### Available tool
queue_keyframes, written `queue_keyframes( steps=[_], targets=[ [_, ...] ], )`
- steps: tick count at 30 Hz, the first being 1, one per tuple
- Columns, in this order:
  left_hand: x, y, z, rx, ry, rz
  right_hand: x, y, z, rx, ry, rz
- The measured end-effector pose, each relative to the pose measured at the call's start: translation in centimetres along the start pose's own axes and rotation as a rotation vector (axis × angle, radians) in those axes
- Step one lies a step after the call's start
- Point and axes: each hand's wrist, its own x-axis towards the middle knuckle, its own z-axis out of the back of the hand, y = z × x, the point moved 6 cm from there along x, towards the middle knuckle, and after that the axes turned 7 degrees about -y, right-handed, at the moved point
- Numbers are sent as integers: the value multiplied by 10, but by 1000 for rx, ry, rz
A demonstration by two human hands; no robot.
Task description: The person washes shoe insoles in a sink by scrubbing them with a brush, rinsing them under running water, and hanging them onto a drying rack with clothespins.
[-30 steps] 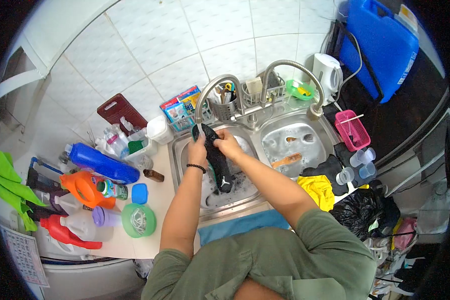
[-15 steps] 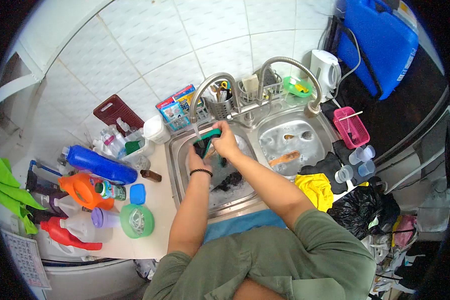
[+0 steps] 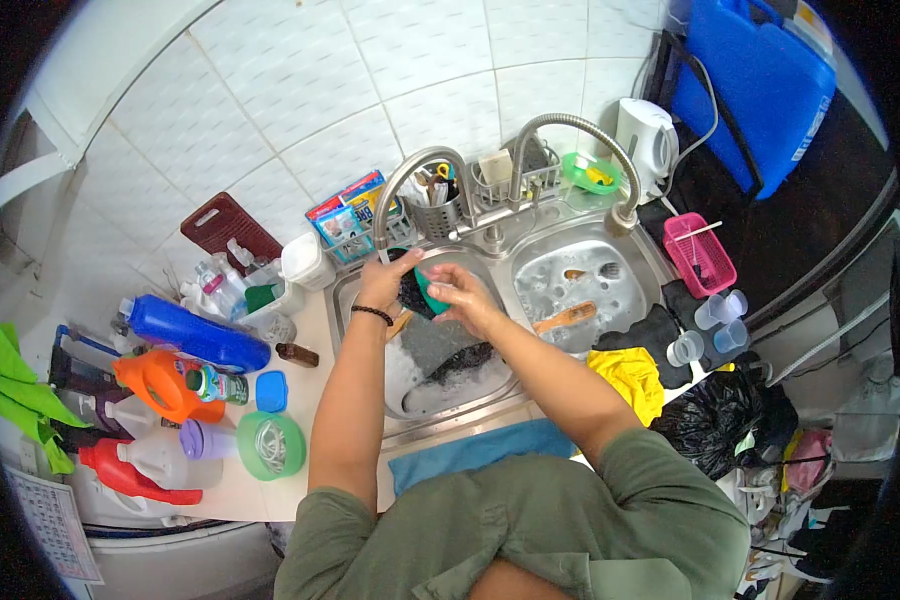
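Note:
Under the left faucet [image 3: 380, 215], my left hand [image 3: 382, 280] is closed on a black and green item [image 3: 416, 293], perhaps an insole or shoe part. My right hand [image 3: 460, 298] has its fingers around the item's green side, thumb toward it. Below them, the left sink basin [image 3: 490, 405] holds soapy water, with a dark item [image 3: 460, 364] lying partly in the suds. A wooden-looking brush [image 3: 400, 323] shows partly beside my left hand; the rest of it is hidden.
The right basin [image 3: 655, 285] holds suds and a wooden brush [image 3: 570, 316]. Bottles, a blue jug [image 3: 195, 333] and a green bowl [image 3: 270, 446] stand on the left counter. A yellow cloth [image 3: 626, 382], cups and a pink basket [image 3: 699, 254] are at the right.
The long black item first held upright has turned, and its green side now faces my right hand. My left hand has moved up and left, near the faucet.

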Motion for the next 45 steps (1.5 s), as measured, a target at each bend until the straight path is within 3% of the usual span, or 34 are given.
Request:
queue_keyframes(
  steps=[1, 3, 6, 7, 10, 12, 14, 15, 17, 18, 20, 23, 25, 27, 29, 32, 35, 38, 41, 45],
  targets=[
    [4, -2, -2, 88, 22, -56, 5, -4, -9, 85, 87, -96],
    [13, -5, -7, 266, 128, -81, 6, -5, -31, -89, 260, -270],
    [4, -15, -17, 52, 275, -211, 6, -13, -54, -194, 367, -365],
    [-14, -30, -27, 8, 236, -187, 6, -12, -60, -178, 380, -368],
    [-21, -50, -14, 323, 182, -267, 16, -24, -68, -226, 375, -423],
    [-14, -38, -2, 348, 95, -142, 36, -48, -60, -303, 419, -459],
    [-1, -18, 9, 197, 28, -36, 33, -39, -60, -567, 334, -380],
    [5, -10, 9, 110, 122, -18, 32, -34, -59, -698, 286, -337],
    [13, -3, 8, -66, 311, 16, 50, -44, -52, -851, 172, -44],
    [14, -4, 8, 11, 175, -3, 55, -45, -50, -922, 111, 105],
    [3, -11, -2, 165, -99, -38, 43, -27, -51, -1011, -31, 137],
    [-9, -23, -9, 393, -300, -200, 29, -8, -50, -1107, -162, 145],
    [34, 5, 17, 768, -357, -424, 31, -13, -44, -1145, -184, 129],
    [41, 14, 24, 728, -367, -437, 45, -27, -37, -1168, -171, 111],
    [17, 12, 16, 276, -324, -231, 51, -36, -36, -913, 36, -93],
    [10, 6, 3, -59, 139, -178, 48, -41, -37, -500, 248, -267],
    [-4, -18, -2, 7, 74, -96, 25, -15, -58, -294, 343, -427],
    [0, -22, 3, 193, -21, -119, 45, -35, -48, -720, 263, -387],
    [-1, -13, 1, 161, -153, -20, 38, -30, -50, -782, 218, -300],
    [-5, -13, -5, 219, -235, -36, 45, -35, -47, -1080, 2, 100]
  ],
)
